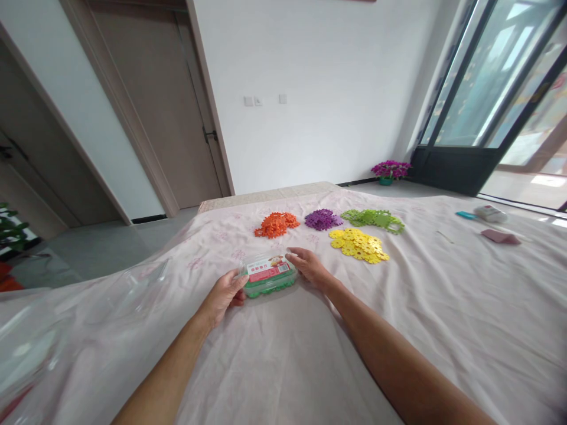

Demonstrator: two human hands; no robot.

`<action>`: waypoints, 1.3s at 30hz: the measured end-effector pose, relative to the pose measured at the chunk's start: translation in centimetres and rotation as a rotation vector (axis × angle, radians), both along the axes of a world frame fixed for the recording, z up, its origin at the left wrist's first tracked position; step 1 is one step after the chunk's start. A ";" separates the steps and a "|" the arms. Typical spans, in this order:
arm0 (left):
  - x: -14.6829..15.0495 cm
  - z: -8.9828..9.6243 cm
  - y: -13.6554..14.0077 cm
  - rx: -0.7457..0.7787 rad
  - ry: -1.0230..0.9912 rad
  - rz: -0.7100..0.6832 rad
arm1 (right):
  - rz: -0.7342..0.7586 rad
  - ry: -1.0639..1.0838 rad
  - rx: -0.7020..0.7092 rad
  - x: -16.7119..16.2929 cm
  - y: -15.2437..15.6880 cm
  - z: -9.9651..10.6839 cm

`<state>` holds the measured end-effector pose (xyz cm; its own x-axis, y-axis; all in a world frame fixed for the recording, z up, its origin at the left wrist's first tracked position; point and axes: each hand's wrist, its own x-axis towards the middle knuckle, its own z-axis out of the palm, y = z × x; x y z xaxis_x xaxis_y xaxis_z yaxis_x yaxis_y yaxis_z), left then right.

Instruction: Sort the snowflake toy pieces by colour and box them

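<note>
A clear plastic box (270,275) with a red and white label on its lid lies on the cloth before me, green pieces showing through its sides. My left hand (224,297) grips the box's left end, thumb near the label. At the right end, my right hand (310,267) has its fingers closed around the corner. Beyond the box are piles of flat toothed discs: an orange pile (275,225), a purple pile (323,219), a light green pile (372,218) and a yellow pile (358,245).
Clear plastic containers (133,286) stand at the left on the wrinkled pale cloth (292,366). Toward the right edge lie a pink folded piece (500,236), a white packet (489,213) and a turquoise item (465,215). A potted purple flower (390,170) stands on the floor behind.
</note>
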<state>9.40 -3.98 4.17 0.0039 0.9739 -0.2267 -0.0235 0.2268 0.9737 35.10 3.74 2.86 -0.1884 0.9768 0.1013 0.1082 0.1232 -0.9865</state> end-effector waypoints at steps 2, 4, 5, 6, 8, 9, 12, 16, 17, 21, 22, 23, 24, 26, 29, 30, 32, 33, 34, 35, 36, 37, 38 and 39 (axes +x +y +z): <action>0.1 -0.2 0.0 0.014 -0.012 0.004 | -0.011 -0.003 -0.002 0.0 -0.1 -0.1; 0.1 -0.4 -0.1 0.037 -0.026 0.009 | 0.000 0.003 0.001 -0.1 0.0 -0.3; 0.2 -0.5 -0.1 0.048 -0.033 0.014 | 0.010 0.004 0.006 -0.1 0.0 -0.4; 0.2 -0.6 -0.1 0.055 -0.038 0.021 | 0.020 0.001 0.011 -0.1 0.0 -0.5; 0.2 -0.8 -0.1 0.056 -0.045 0.039 | 0.035 -0.021 0.007 -0.1 0.1 -0.4; 0.3 -0.8 -0.1 0.053 -0.048 0.046 | 0.037 -0.037 -0.010 -0.1 0.2 -0.3; 0.3 -0.8 0.0 0.038 -0.054 0.052 | 0.031 -0.073 -0.098 -0.1 1.0 0.3; 0.3 -0.7 0.0 0.030 -0.050 0.053 | 0.048 -0.099 -0.169 -0.5 2.7 1.0; 0.3 -0.7 0.0 0.028 -0.052 0.050 | 0.041 -0.101 -0.187 -0.6 3.1 1.0; 0.3 -0.7 -0.1 0.016 -0.086 0.049 | -0.038 -0.013 -0.288 -1.4 4.2 0.8; 0.4 -0.7 -0.1 0.015 -0.098 0.053 | -0.050 0.013 -0.305 -1.6 4.3 0.6; 0.4 -0.7 -0.1 0.015 -0.109 0.058 | -0.058 0.033 -0.316 -1.7 4.4 0.4; 0.5 -0.8 -0.1 0.015 -0.118 0.063 | -0.063 0.044 -0.321 -1.9 4.6 0.2; 0.5 -0.9 -0.1 0.023 -0.129 0.073 | -0.072 0.058 -0.323 -2.2 4.8 -0.1; 0.6 -1.2 0.0 0.033 -0.130 0.089 | -0.080 0.082 -0.320 -2.5 5.1 -0.6; 0.6 -1.3 0.0 0.035 -0.131 0.090 | -0.079 0.087 -0.319 -2.5 5.1 -0.6; 0.5 -1.5 0.1 0.037 -0.136 0.090 | -0.068 0.094 -0.319 -2.4 5.0 -0.7; 0.5 -1.6 0.1 0.038 -0.141 0.088 | -0.060 0.095 -0.317 -2.3 4.9 -0.6; 0.5 -1.6 0.1 0.037 -0.150 0.088 | -0.047 0.098 -0.316 -2.1 4.8 -0.5; 0.5 -1.7 0.1 0.036 -0.162 0.090 | -0.030 0.106 -0.316 -1.7 4.7 -0.5; 0.4 -1.8 0.1 0.037 -0.178 0.094 | -0.011 0.120 -0.316 -1.3 4.6 -0.4; 0.3 -1.8 0.2 0.042 -0.198 0.103 | 0.004 0.139 -0.316 -0.9 4.5 -0.3; 0.2 -1.9 0.4 0.052 -0.224 0.119 | 0.009 0.160 -0.313 -0.4 4.4 -0.4; 0.1 -2.1 0.7 0.070 -0.253 0.149 | 0.001 0.179 -0.305 0.1 4.3 -0.4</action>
